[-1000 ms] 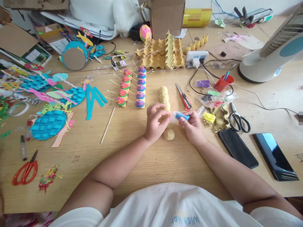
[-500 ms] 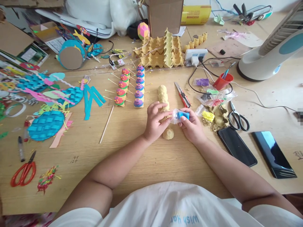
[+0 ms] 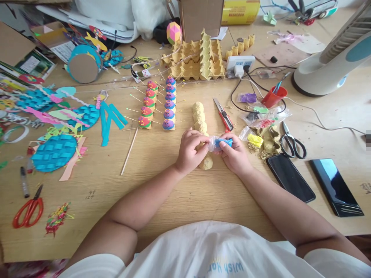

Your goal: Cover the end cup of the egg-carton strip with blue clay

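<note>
The fingers of the left hand [image 3: 189, 152], spread wider a moment ago, now curl in and pinch the clear end of the blue-filled packet [image 3: 219, 143] while the right hand [image 3: 237, 156] grasps its other end, seemingly steadying it over the pale bumpy strip [image 3: 199, 114].

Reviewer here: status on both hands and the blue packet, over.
Left hand pinching clear end of blue packet; right hand gripping its blue part. Hands partly hide bumpy tan strip. Utility knife just beyond right hand.

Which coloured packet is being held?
The blue packet, held between left hand and right hand; others, like the yellow packet and purple packet, lie to the right.
</note>
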`<state>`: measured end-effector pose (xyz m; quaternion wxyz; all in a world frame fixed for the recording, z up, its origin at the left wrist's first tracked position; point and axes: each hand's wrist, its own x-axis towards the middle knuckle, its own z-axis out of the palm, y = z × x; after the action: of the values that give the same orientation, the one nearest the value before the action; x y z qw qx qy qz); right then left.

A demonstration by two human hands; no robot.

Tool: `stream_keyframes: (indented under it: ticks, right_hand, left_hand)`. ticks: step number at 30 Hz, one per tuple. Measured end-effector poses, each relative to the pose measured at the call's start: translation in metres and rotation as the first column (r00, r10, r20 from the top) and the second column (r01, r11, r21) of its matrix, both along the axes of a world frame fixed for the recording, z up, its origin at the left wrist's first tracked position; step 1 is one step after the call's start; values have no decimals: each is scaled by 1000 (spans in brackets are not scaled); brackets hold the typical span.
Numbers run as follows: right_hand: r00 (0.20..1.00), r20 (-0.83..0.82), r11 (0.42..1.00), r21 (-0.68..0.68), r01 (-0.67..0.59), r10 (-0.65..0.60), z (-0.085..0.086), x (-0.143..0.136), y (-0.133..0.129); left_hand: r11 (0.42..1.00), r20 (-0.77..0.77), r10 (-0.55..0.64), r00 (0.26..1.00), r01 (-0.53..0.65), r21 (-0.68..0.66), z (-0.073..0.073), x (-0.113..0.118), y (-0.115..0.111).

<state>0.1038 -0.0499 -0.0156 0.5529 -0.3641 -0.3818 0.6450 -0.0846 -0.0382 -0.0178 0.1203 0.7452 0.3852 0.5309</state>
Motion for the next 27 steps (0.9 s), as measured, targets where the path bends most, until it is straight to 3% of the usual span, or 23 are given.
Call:
stream_keyframes:
  ticks: [4,11,18,27]
  right_hand:
    - [1000,-11,1000,-18,7,-7,2,0,-1]
    - [999,-27,997,-70,32,-34,2,2,3]
    - [997,79,1000,0,5,-5,0,4,2]
    - [993,115,998,38,-44,40,-4,11,3]
  left_hand:
    - [1000,-39,26,999,-27,-4,-1,0,1]
    - [994,-55,-91,994,94,49,0,-2,6]
    - [996,-98,-29,995,37,82,-2,-2,4]
    - [1000,-149,9,989,-5,29,1,-3,-2]
